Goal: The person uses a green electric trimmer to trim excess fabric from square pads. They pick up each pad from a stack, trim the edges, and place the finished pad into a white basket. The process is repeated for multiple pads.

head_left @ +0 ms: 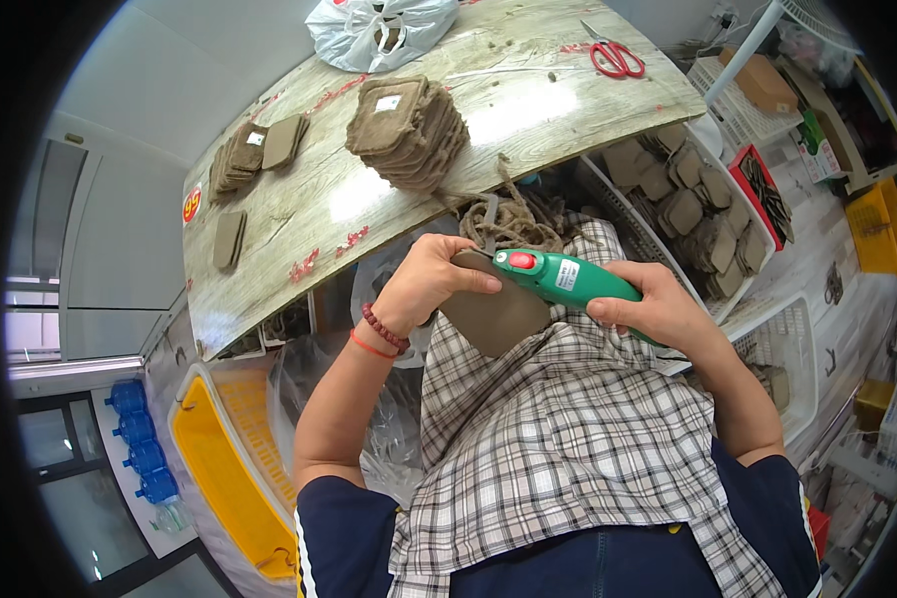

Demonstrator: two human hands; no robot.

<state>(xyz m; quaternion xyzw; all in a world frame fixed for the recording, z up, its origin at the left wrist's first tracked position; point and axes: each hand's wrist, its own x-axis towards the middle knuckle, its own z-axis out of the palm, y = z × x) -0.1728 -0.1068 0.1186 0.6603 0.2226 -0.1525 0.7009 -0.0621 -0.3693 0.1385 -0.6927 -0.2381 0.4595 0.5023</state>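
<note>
My left hand [436,282] pinches a flat brown rounded-corner pad [496,314] by its upper edge, thumb on top, over my lap. My right hand [658,304] is wrapped round the rear of a green handheld power tool [583,279] with a red button. The tool's front end meets the pad's upper edge, beside my left fingertips. A narrow grey metal piece [490,221] sticks up near that front end. Just beyond, under the table edge, lies a heap of brown fuzzy strips [523,224]; one strip runs up onto the table.
On the table [528,60] stand a tall stack of fuzzy-edged pads [404,130], smaller pad piles [244,159], red-handled scissors [616,58] and a white plastic bag [381,30]. Right: a crate of brown pads [683,199] and a red box [762,194]. Left: a yellow basket [224,478].
</note>
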